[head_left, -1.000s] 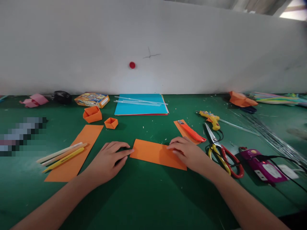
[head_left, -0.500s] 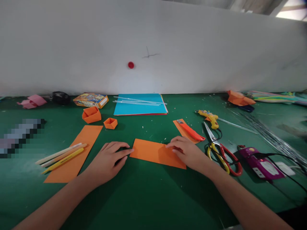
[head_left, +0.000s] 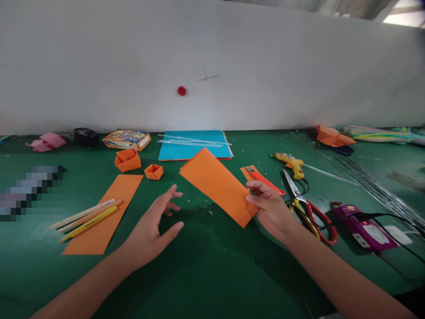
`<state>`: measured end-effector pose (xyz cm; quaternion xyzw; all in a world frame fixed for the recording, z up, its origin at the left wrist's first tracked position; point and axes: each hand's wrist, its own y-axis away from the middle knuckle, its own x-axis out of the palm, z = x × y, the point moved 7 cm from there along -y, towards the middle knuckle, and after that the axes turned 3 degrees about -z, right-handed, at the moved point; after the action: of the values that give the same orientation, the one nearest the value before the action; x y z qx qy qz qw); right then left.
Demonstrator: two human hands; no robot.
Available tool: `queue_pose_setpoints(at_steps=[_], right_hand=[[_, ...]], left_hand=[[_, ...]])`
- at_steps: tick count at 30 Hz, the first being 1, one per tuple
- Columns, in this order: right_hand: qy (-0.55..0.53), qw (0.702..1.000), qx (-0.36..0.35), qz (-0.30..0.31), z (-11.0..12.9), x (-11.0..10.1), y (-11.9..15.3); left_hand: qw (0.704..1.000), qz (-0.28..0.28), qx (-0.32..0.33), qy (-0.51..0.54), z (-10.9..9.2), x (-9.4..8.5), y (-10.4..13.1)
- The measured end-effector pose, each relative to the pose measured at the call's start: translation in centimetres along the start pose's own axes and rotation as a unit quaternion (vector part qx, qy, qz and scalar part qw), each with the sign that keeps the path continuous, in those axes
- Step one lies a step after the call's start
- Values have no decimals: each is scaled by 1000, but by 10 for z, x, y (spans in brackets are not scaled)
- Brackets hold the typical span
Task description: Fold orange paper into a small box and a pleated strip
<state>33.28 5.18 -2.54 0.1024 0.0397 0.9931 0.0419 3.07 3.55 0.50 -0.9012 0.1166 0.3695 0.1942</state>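
My right hand (head_left: 270, 210) pinches the lower right end of a folded orange paper (head_left: 221, 186) between thumb and fingers. The paper is raised off the green table (head_left: 206, 283), tilted, its far end pointing up and left. To its left, my left hand (head_left: 154, 230) is held over the table with thumb and fingers apart, touching nothing. A longer orange paper strip (head_left: 96, 235) lies left of my left hand, with a yellow pen (head_left: 89, 223) and two pale sticks on it. Just beyond my right hand, a red cutter (head_left: 265, 180) rests on another orange piece.
Two folded orange paper shapes (head_left: 128, 160), a patterned box (head_left: 127, 139) and blue sheets (head_left: 192, 144) with clear sticks lie farther back. Rightward are a yellow glue gun (head_left: 290, 164), scissors (head_left: 320, 221) and a purple power block (head_left: 363, 227). A white wall (head_left: 265, 71) stands behind.
The orange paper, flat on the table before, is now lifted and turned in my right hand. My left hand has come away from its left end and opened.
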Motion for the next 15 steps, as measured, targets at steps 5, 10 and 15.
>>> queue_pose_setpoints(at_steps=[5, 10, 15], right_hand=[[-96, 993, 72, 20, -12, 30, 17], [-59, 991, 78, 90, -16, 55, 31], [-6, 991, 50, 124, -14, 57, 31]], left_hand=[[997, 25, -22, 64, -27, 33, 16], [985, 29, -81, 153, -43, 50, 13], [996, -84, 28, 20, -57, 22, 5]])
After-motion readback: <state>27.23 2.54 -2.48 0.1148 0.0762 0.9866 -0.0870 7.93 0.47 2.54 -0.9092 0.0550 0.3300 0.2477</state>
